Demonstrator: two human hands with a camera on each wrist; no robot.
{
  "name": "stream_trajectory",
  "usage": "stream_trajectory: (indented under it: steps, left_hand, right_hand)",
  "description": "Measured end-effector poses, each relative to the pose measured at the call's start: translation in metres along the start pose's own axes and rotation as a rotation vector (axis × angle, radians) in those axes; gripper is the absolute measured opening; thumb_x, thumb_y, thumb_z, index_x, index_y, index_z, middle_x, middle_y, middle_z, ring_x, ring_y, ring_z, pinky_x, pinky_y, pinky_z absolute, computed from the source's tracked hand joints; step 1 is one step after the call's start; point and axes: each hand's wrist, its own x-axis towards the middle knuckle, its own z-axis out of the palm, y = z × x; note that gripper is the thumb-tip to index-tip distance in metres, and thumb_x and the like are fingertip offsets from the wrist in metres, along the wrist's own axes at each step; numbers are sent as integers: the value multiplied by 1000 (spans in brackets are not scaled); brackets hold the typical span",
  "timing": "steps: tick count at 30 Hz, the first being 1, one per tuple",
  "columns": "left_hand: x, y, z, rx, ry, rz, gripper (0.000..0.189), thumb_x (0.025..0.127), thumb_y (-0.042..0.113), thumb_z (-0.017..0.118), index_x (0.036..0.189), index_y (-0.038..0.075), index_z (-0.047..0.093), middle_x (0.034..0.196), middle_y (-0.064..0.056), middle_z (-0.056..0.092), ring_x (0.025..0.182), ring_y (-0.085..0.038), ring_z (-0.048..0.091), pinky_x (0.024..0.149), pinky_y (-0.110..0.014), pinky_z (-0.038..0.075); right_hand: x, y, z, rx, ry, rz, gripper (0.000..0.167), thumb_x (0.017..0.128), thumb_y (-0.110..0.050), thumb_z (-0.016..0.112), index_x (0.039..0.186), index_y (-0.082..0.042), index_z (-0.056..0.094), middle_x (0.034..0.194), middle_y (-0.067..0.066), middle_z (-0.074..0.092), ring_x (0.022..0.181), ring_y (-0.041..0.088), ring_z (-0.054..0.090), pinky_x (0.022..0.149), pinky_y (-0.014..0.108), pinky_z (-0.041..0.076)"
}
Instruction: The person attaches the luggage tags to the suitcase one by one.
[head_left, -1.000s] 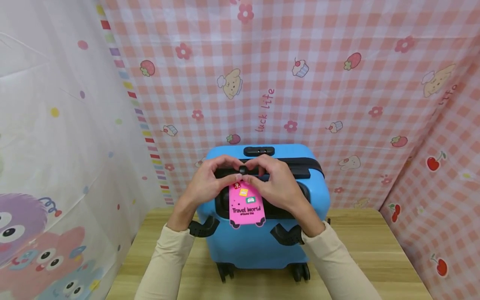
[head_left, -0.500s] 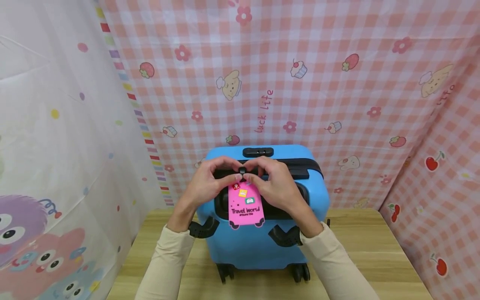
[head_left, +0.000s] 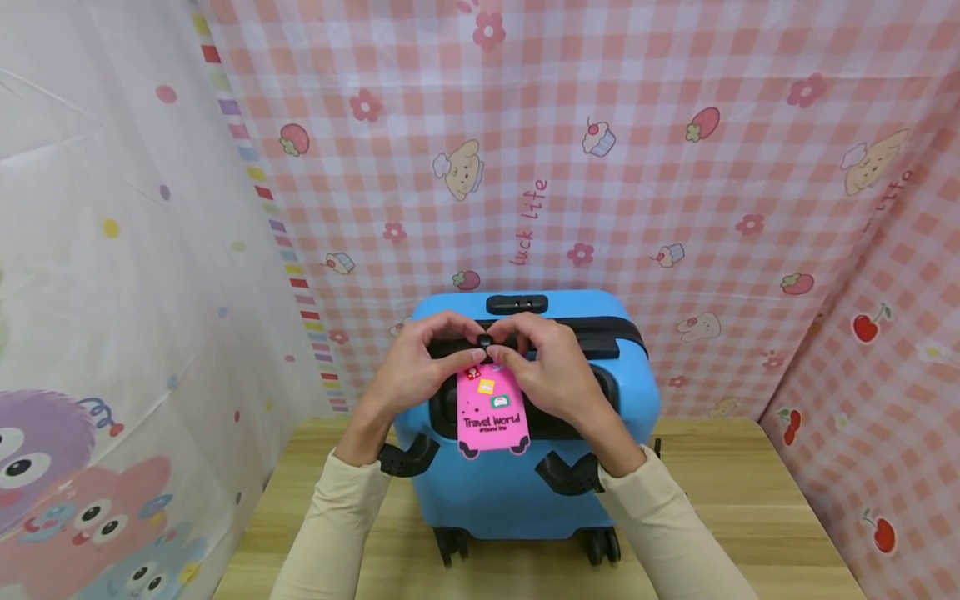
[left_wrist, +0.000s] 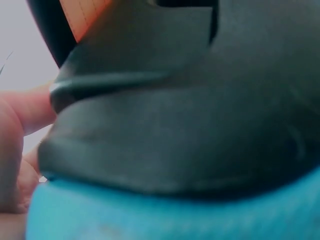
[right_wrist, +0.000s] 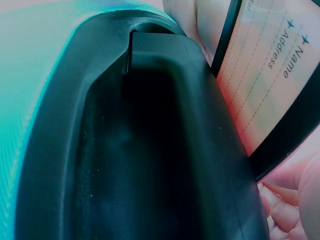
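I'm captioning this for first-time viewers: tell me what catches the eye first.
A bright pink luggage tag hangs below the head view's centre, with both hands at its black strap. Behind it, a blue suitcase stands on the wooden table. A pink checked cloth hangs at the back.

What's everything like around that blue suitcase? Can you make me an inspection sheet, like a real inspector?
Surface: wooden table, with light and darker streaks.
Job's things: blue suitcase on the table, wheels down; pink tag hanging in front of it, with a black strap at its top.
Clutter: nothing seen.
Hands: left hand and right hand both pinch the strap.
Cables: nothing seen.
Surroundings: pink checked cloth behind and at the right; white cloth with dots and cartoon creatures at the left.
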Motion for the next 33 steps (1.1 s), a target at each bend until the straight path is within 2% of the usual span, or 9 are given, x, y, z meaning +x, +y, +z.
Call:
stream_trajectory:
  steps: [33]
  left_hand:
    - [0,-1,3,29,37,46,13,92,11,69,105,10,70,99,-4,69,87,-21,64,77,-39,55]
  right_hand:
    - [3,-1,5,-24,45,-5,9,91,-7,70,100,-4,71,86,5,65,69,15,49,60,29,41]
